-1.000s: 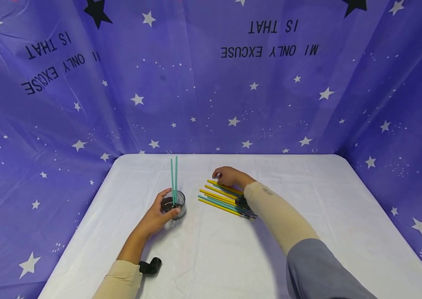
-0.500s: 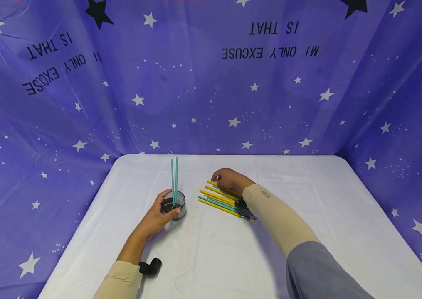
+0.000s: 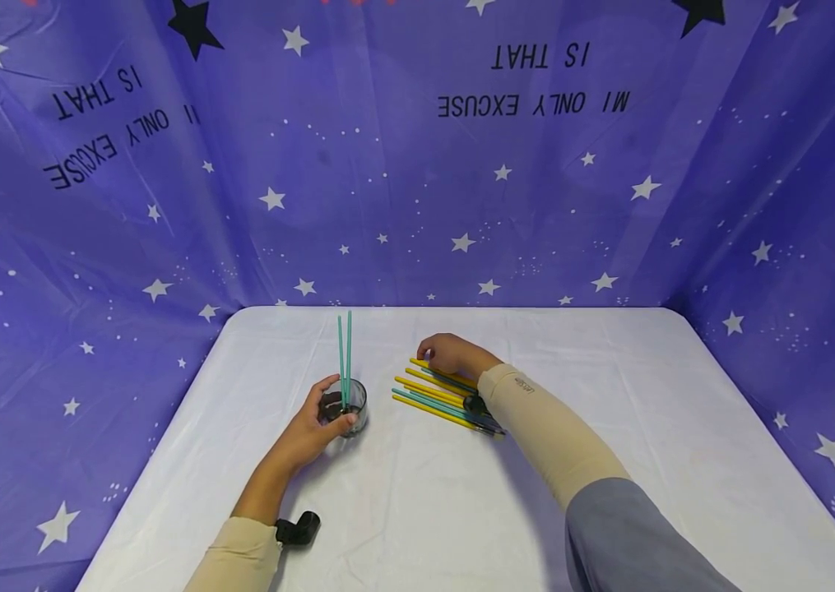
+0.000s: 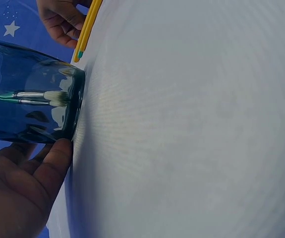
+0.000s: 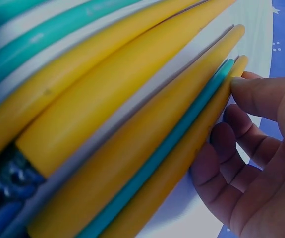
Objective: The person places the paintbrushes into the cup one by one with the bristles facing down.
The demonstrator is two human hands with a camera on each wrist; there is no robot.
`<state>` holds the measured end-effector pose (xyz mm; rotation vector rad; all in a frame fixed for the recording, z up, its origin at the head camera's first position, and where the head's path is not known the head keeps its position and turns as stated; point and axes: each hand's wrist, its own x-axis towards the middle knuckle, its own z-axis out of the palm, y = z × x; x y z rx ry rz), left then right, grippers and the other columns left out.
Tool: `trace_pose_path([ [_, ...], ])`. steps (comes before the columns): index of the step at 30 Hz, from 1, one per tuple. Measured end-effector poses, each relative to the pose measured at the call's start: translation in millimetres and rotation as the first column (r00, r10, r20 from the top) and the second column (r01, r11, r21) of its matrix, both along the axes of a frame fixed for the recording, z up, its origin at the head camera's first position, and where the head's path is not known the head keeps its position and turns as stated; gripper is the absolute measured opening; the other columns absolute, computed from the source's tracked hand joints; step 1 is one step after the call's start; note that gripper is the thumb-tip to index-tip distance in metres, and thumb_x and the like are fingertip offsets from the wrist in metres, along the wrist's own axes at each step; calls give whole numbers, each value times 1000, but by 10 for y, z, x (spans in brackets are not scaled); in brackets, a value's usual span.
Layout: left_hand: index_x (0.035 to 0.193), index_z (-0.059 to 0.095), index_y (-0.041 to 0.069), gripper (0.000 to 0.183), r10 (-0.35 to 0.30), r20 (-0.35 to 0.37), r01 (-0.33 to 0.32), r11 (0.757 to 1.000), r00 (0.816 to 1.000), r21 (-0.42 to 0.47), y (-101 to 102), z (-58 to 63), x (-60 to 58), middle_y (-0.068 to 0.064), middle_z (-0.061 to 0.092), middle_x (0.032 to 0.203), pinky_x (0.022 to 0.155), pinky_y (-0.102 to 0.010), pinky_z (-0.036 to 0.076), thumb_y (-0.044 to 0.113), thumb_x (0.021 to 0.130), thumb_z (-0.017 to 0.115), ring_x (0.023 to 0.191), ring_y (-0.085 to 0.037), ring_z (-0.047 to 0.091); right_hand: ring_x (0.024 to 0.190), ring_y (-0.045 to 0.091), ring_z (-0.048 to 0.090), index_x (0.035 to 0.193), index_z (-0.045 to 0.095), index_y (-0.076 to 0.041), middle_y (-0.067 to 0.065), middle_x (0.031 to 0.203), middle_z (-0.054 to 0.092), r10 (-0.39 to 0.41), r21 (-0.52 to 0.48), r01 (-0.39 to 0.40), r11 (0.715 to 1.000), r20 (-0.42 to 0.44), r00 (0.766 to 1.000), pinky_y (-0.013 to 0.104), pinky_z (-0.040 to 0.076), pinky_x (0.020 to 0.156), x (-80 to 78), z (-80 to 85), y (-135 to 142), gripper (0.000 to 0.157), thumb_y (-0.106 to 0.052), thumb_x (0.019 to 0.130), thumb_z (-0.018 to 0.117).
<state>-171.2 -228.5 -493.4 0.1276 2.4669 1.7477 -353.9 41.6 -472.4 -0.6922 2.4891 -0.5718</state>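
My left hand grips a clear drinking glass, fingers and thumb around its sides. Two green paintbrushes stand in it, their pale bristles down at the bottom in the left wrist view. To the right, my right hand is over the far side of a spread of yellow and green paintbrushes lying on the table. Thumb and forefinger pinch the handle end of the outermost yellow paintbrush, beside a thin green paintbrush. The forearm hides some of the brush heads.
A white cloth covers the table. Behind it and along both sides hangs a purple curtain with stars and lettering. A black wrist camera sticks out from my left wrist, low over the table.
My right hand has shifted very slightly left and its fingers have settled onto the yellow paintbrush's end. My left hand and the glass have stayed still.
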Motion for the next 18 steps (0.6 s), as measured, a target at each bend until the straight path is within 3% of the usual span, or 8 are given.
trace_pose_path([
  [10,155,23,19,79,-15,-18,15,1000,1000,25,-2,-11,17,-23,51,138,109,-55,30,22,93,72,129,-37,48,85,22,51,110,64,-14,5,101,60,-14,-16,14,1000,34,999,31,44,73,21,34,-7,28,5,93,53],
  [18,155,24,21,79,1,-6,-1,1000,1000,15,-5,6,29,-23,50,139,109,-56,29,23,92,72,130,-37,47,85,22,52,110,63,-13,7,103,60,18,9,-18,1000,5,1000,31,46,74,39,62,2,28,7,93,54],
])
